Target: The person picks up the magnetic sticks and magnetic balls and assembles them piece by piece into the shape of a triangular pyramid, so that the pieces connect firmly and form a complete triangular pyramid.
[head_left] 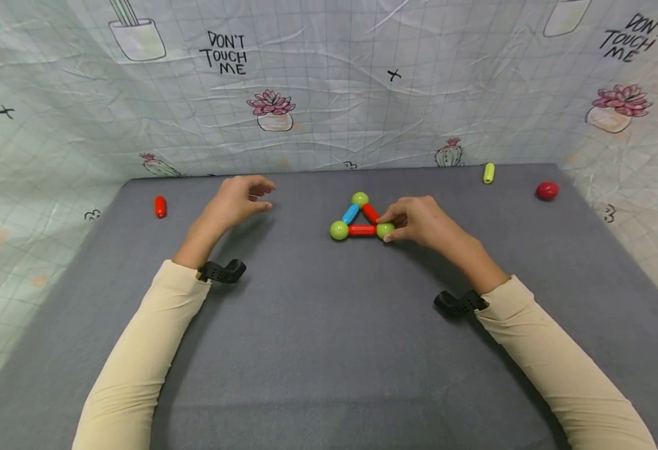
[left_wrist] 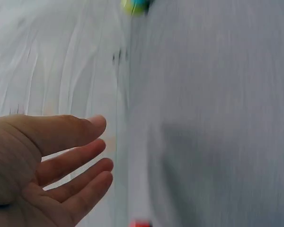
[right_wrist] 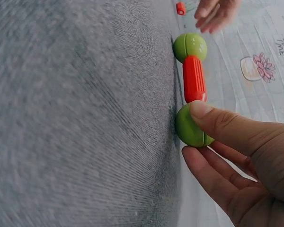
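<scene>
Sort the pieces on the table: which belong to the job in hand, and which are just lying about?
In the job, joined:
three green balls
two red rods
blue rod

Lying apart, perhaps spares:
lone red rod
yellow-green rod
red ball

Grey table point(head_left: 306, 350) — triangle point(head_left: 362, 230); loose rods point(head_left: 160, 207); ball point(head_left: 546, 190)

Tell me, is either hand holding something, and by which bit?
The right hand holds the triangle by the green ball at its near right corner, pinched between thumb and fingers. The left hand holds nothing.
</scene>
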### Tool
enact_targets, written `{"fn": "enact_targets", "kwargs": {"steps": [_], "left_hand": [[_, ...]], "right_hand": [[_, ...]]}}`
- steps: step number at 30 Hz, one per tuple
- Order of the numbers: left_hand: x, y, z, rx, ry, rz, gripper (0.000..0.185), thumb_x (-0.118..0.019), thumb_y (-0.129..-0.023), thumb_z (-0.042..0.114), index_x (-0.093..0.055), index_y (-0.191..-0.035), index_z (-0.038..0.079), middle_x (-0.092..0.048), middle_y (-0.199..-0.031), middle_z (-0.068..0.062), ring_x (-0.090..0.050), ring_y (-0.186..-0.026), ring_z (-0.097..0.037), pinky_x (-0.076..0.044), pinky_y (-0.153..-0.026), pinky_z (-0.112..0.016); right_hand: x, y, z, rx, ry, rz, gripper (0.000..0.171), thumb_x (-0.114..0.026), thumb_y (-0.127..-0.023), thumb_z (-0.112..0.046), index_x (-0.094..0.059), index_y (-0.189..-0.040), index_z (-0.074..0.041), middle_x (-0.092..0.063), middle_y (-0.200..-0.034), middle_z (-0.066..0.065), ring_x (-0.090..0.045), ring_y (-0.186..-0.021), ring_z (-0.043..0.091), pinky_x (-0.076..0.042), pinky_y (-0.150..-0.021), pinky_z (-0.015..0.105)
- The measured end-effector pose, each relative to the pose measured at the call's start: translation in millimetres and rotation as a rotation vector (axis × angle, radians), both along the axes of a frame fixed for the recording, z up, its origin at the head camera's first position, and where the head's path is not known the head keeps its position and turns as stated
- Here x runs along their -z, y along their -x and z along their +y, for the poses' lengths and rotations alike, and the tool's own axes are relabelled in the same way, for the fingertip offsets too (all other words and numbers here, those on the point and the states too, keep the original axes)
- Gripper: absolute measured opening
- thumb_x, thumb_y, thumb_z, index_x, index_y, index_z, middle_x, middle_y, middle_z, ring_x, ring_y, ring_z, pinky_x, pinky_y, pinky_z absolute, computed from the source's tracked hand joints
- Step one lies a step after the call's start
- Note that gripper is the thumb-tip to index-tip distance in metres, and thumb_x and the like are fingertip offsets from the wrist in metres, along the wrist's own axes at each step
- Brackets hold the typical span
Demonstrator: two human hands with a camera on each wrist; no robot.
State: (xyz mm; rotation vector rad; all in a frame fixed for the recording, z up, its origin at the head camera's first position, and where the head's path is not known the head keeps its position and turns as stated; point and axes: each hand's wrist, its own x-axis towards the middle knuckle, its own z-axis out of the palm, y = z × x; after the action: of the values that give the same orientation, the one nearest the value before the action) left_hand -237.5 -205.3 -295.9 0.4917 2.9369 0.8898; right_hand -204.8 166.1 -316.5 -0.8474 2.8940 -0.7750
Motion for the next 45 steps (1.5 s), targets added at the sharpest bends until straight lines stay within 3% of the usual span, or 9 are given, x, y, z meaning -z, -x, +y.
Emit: {"fn": "enact_targets", "kwargs": {"steps": [7, 16, 25, 31, 37, 45], "left_hand": [[1.1, -1.4, -49.6, -0.119, 0.049, -0.008, 0.045, -0.074, -0.092, 0.007, -0.061, -0.135, 0.002, -0.059, -0.138, -0.025, -0.051, -0.13, -0.044, -0.043, -0.106, -0.058], [15.4, 4.0, -72.4, -0.127, 0.12, -0.012, 0.044, -0.073, -0.091, 0.006, -0.063, -0.133, 0.0, -0.062, -0.131, -0.029, -0.053, -0.122, -0.049, -0.041, -0.102, -0.059], [22.6, 6.8, -66.4, -0.158, 0.122, 0.011, 0.03, -0.073, -0.092, 0.005, -0.071, -0.122, 0.0, -0.066, -0.123, -0.028, -0.055, -0.116, -0.043, -0.044, -0.097, -0.056], [24.2, 9.1, -60.3, -0.144, 0.107, 0.042, 0.026, -0.075, -0.091, 0.004, -0.073, -0.117, -0.001, -0.07, -0.116, -0.026, -0.061, -0.111, -0.041, -0.046, -0.094, -0.054], [23.7, 7.6, -48.8, -0.115, 0.026, 0.093, 0.023, -0.076, -0.09, 0.003, -0.074, -0.113, -0.001, -0.072, -0.113, -0.024, -0.069, -0.107, -0.04, -0.051, -0.093, -0.053], [18.7, 7.4, -22.6, -0.086, -0.064, 0.093, 0.022, -0.077, -0.089, 0.003, -0.076, -0.111, 0.003, -0.074, -0.111, -0.02, -0.072, -0.105, -0.036, -0.056, -0.087, -0.049]], "right_hand": [[1.6, 5.6, 7.3, 0.017, 0.052, -0.108, 0.036, -0.086, -0.082, -0.011, -0.077, -0.116, -0.008, -0.074, -0.113, 0.01, -0.071, -0.101, 0.025, -0.058, -0.083, 0.04], [4.2, 17.0, 17.6, 0.035, 0.119, -0.261, 0.038, -0.087, -0.082, -0.017, -0.077, -0.119, -0.013, -0.075, -0.116, 0.007, -0.07, -0.106, 0.021, -0.057, -0.084, 0.034], [4.7, 19.3, 19.4, 0.02, 0.111, -0.264, 0.038, -0.087, -0.081, -0.016, -0.078, -0.118, -0.013, -0.075, -0.116, 0.007, -0.071, -0.104, 0.021, -0.057, -0.083, 0.033], [4.7, 20.5, 18.9, 0.017, 0.113, -0.256, 0.037, -0.088, -0.08, -0.015, -0.078, -0.116, -0.012, -0.075, -0.114, 0.008, -0.071, -0.103, 0.021, -0.056, -0.08, 0.029], [4.8, 22.1, 18.2, 0.023, 0.106, -0.261, 0.037, -0.088, -0.08, -0.016, -0.079, -0.115, -0.012, -0.075, -0.115, 0.008, -0.071, -0.103, 0.022, -0.055, -0.079, 0.027], [4.0, 22.8, 18.2, 0.019, 0.102, -0.261, 0.036, -0.088, -0.08, -0.016, -0.079, -0.115, -0.012, -0.074, -0.116, 0.009, -0.071, -0.101, 0.021, -0.056, -0.079, 0.028]]}}
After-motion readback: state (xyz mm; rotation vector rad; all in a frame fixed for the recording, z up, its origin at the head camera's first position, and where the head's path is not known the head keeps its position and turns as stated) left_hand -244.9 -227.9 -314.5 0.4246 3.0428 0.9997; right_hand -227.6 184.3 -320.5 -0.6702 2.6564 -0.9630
